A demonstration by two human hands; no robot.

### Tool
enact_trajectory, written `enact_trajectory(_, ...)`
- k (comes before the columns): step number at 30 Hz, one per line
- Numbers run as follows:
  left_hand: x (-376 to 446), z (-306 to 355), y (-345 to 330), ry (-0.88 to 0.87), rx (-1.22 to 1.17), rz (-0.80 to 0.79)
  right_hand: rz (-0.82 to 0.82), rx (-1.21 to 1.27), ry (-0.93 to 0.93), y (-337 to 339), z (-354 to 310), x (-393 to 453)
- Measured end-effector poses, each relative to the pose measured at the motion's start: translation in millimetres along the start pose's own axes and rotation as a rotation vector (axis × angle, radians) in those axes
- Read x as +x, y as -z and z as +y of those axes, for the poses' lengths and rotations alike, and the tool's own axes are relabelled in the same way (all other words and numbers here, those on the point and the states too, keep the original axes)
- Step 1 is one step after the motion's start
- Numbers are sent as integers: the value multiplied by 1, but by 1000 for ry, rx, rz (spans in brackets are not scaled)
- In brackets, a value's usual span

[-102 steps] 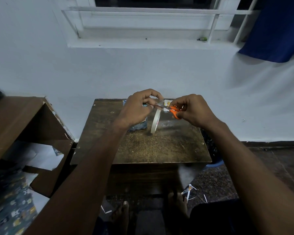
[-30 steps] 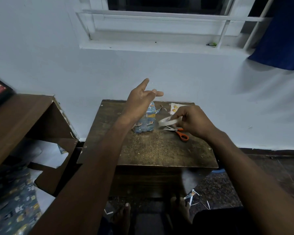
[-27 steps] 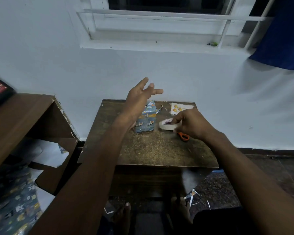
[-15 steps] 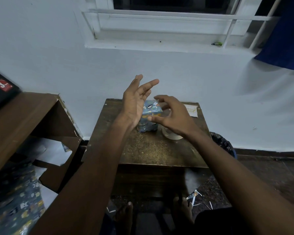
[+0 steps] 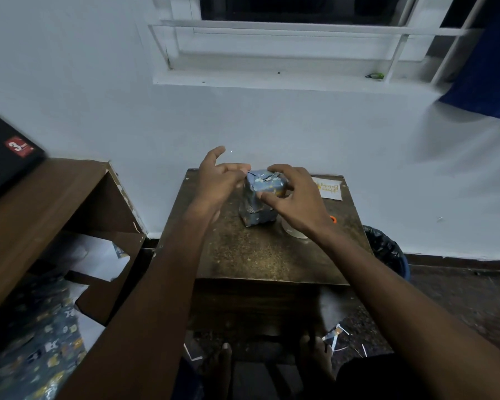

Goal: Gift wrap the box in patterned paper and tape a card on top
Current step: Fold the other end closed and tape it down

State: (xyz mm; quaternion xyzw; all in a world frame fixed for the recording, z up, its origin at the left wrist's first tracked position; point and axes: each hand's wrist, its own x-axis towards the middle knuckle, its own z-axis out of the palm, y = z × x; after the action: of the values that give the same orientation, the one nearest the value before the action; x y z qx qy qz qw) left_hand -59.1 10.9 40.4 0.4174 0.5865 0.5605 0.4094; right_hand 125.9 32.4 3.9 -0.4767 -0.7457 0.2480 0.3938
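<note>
A small box wrapped in blue patterned paper (image 5: 257, 210) stands upright near the back of the small brown table (image 5: 257, 255). My right hand (image 5: 296, 199) grips its top, thumb on the near face and fingers curved over the far edge. My left hand (image 5: 218, 180) reaches in from the left; its fingertips touch the box's upper left edge and the index finger points up. The white card (image 5: 328, 188) lies flat at the table's back right. A tape roll (image 5: 293, 231) and an orange scissors handle (image 5: 333, 219) peek out from under my right wrist.
A brown wooden shelf unit (image 5: 55, 197) stands to the left with a black item (image 5: 6, 157) on top. Spare patterned paper (image 5: 38, 347) lies on the floor at lower left. A bin with a black liner (image 5: 387, 249) sits right of the table. Paper scraps (image 5: 337, 337) lie by my feet.
My right hand put down the scissors and the tape roll, then moved left onto the box. My left hand came down from its raised pose to the box's top left edge.
</note>
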Motion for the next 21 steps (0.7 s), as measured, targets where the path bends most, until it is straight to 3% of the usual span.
enact_trajectory(6, 0, 2, 11, -50, 113, -210, -7, 11, 93, 8, 5, 3)
enact_trajectory(11, -6, 9, 19, -15, 57, -341, -26, 79, 75, 18, 10, 3)
enact_trajectory(21, -1, 1, 13, -95, 210, -369, 0, 93, 84, 20, 10, 1)
